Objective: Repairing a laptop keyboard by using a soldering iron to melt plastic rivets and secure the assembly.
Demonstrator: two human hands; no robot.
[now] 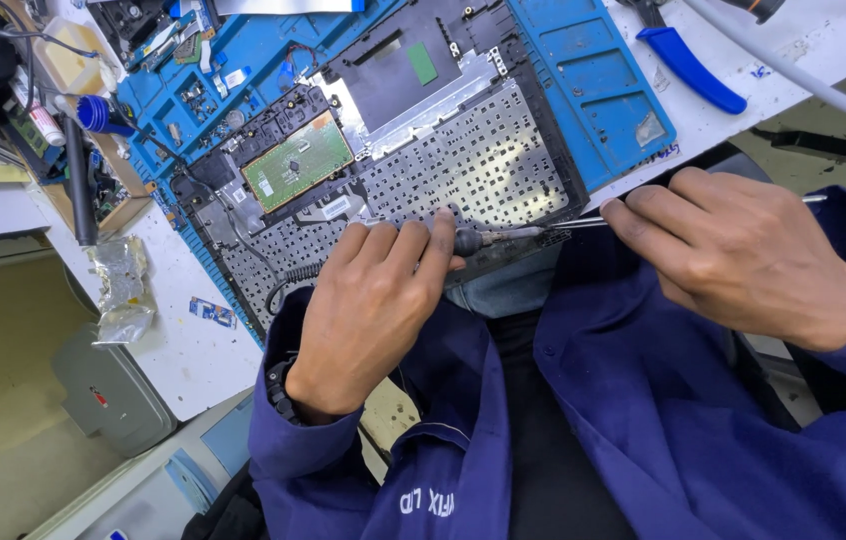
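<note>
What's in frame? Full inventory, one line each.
laptop base: 1, black with silver keyboard backing, opened up on the mat, centre
green circuit board: 1, green, on the laptop base, left of centre
work mat: 1, blue, under the laptop base
soldering iron: 1, dark handle with metal tip, at the laptop's near edge
thin metal tool: 1, silver, meeting the iron's tip
pliers: 1, blue handles, on the table top right
cable: 1, white, across the top right
plastic bag: 1, clear, crumpled, table left
table: 1, white
left hand: 1, fingers on the soldering iron
right hand: 1, pinching the thin metal tool
</note>
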